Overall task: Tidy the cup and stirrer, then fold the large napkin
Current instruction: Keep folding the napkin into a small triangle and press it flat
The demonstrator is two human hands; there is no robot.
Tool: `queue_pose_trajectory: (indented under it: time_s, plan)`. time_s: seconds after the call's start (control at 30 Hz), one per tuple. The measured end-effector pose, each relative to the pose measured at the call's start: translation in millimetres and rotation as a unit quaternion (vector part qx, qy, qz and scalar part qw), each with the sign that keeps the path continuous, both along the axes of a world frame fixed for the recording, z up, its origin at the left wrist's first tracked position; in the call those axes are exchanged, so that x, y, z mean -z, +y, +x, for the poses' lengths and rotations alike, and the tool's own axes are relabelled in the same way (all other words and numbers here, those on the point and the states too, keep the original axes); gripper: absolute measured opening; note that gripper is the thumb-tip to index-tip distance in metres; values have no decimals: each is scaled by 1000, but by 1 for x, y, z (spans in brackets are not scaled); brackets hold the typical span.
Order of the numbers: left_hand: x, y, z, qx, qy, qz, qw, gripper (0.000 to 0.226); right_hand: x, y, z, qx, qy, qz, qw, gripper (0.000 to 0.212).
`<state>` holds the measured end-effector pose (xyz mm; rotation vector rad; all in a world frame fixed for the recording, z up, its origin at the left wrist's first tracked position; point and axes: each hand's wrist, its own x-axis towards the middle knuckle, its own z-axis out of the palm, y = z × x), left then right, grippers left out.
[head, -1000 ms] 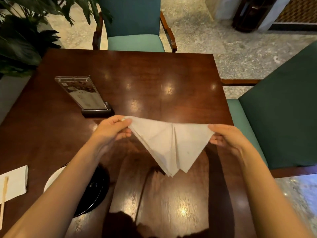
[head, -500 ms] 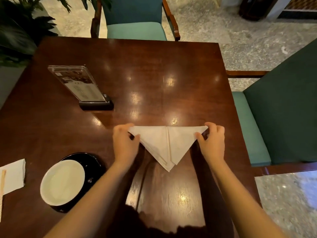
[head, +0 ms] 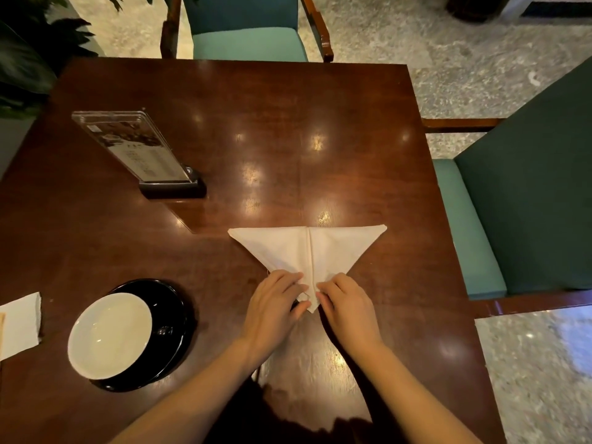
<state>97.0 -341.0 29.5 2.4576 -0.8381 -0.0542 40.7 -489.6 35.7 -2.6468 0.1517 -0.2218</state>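
Both hands' grip pins large napkin (head: 307, 251) tip on table (head: 288, 123).

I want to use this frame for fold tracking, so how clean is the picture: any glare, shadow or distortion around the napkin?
Head view: the napkin is evenly lit and sharp; bright ceiling-light spots glare on the glossy table, one just above the napkin's top edge; both hands, left hand and right hand, cover its near tip; a dark shadow falls at the bottom edge; wide-angle bending bows the table edges.
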Motion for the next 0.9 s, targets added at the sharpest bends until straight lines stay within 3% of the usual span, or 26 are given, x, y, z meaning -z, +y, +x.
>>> queue_pose_trajectory:
  time_s: [0.23,0.53,0.63,0.9]
  plan:
    - [2,1,-2,3,-24,-7,1000,15,-1,6,2,-34,-5,-25,999,27]
    - [4,-1,4,57,-71,28,995,19,3,-7,-5,-40,5,-3,999,21]
    - [1,-4,8,66,-68,13,995,1,4,-8,-5,-34,14,11,999,21]
    - [-4,-1,2,105,-61,15,993,5,11,-7,-8,-5,13,40,999,16]
